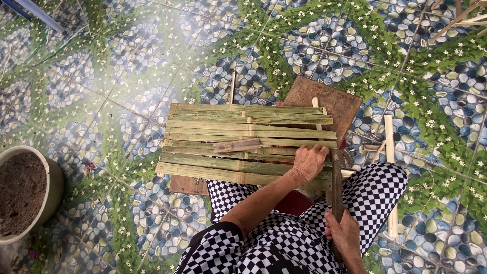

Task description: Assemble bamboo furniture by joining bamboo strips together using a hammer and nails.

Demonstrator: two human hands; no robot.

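hammer [336, 187] upright along the frame, head toward the slats [243, 144], right hand [345, 233] fingers wrapped on handle, left hand [308, 163] perhaps pinching

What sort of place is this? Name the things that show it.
Probably a home yard or patio used for craft work: patterned floor tiles, a pot of soil, and a bamboo slat panel being made.

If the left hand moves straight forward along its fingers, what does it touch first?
The left hand already rests on the bamboo slats. Going on, it would probably slide across more slats, then meet the brown board behind.
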